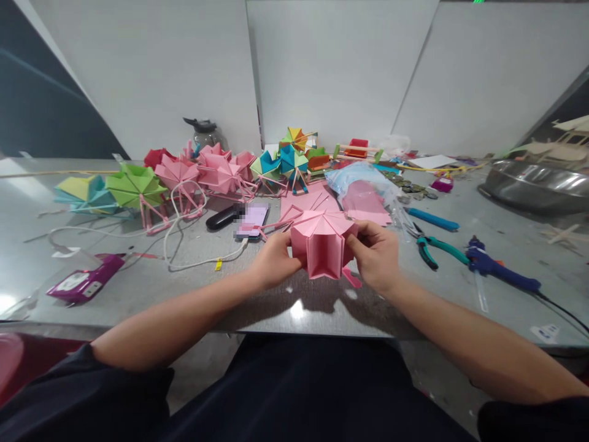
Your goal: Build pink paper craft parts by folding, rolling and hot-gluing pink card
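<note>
Your left hand (280, 259) and right hand (376, 253) pinch the pink folded paper (324, 228) between them, so press softly or it may crumple

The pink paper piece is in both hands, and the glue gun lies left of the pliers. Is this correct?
In the head view, the glue gun lies right of the pliers, not left. The left hand and right hand hold the pink paper piece.
</note>
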Motion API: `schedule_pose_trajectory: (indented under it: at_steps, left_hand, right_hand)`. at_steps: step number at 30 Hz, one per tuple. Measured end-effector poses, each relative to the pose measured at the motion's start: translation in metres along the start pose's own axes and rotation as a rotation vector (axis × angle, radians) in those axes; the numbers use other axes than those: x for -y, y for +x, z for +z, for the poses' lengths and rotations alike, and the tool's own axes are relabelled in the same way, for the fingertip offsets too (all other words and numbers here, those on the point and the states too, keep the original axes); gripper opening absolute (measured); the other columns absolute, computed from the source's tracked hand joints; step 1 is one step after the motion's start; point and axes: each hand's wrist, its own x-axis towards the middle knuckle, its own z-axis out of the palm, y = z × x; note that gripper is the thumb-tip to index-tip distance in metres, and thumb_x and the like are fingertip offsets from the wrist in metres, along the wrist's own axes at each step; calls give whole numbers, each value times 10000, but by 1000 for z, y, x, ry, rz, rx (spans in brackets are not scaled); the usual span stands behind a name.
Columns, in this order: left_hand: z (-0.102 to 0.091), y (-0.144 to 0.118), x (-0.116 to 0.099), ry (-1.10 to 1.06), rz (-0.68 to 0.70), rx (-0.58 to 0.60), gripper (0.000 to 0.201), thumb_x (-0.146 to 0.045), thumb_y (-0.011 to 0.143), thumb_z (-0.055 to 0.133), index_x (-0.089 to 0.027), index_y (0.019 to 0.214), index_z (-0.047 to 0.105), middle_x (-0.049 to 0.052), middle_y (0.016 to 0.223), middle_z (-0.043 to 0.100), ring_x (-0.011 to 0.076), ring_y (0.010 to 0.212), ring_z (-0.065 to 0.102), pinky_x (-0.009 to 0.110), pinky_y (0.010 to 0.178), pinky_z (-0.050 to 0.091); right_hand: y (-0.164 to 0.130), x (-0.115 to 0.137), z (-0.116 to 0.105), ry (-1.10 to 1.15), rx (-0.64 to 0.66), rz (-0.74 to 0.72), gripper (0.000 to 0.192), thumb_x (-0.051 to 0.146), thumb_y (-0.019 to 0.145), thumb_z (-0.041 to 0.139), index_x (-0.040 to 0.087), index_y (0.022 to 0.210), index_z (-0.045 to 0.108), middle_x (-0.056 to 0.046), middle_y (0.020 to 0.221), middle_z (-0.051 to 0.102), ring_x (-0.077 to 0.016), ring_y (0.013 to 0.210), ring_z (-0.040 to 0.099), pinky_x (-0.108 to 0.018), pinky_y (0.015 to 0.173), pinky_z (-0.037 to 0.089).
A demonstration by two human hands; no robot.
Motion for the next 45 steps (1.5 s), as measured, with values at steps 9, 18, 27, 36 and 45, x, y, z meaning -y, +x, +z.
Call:
schedule_pose_trajectory:
  at_steps: [9, 18, 27, 36, 45]
  left_hand:
    - [-3, -1, 0, 79, 57, -20, 160, -190, 874, 785, -185, 730, 715, 34, 825, 771, 217, 853, 731, 360, 847, 595]
    - [-8, -4, 2, 359, 257, -86, 268, -252, 944, 717, -224, 687, 644, 18, 761, 720, 243, 862, 702, 463, 987, 472]
    - [-3, -11, -7, 241, 291, -237, 167, -165, 918, 656, -220, 765, 692, 28, 774, 723, 209, 784, 662, 405, 861, 493]
    - [0, -16, -6, 160, 382, -247, 212, -240, 993, 675, -219, 806, 772, 79, 848, 798, 226, 840, 746, 375, 795, 574]
    - [0, -14, -6, 52, 367, -235, 117, -225, 970, 735, -206, 887, 815, 97, 955, 837, 229, 877, 782, 351, 788, 616]
  right_hand:
    - [0, 6, 5, 7, -2, -104, 192, 346, 897, 854, 248, 808, 716, 5, 756, 734, -151, 621, 648, -293, 580, 563]
    - [-3, 1, 6, 39, 81, -51, 131, 286, 765, 856, 265, 885, 808, -13, 835, 821, -204, 730, 727, -354, 688, 619]
    - [-11, 7, 11, -50, 140, -99, 124, 235, 772, 752, 325, 786, 837, 0, 827, 820, -260, 818, 766, -423, 795, 638]
    - [-19, 17, 15, -33, 152, -157, 158, 197, 757, 795, 310, 829, 880, -32, 943, 864, -268, 874, 790, -412, 813, 646]
    - [-18, 17, 16, -62, 144, -201, 224, 162, 745, 718, 307, 813, 875, -22, 922, 852, -263, 865, 782, -408, 798, 630]
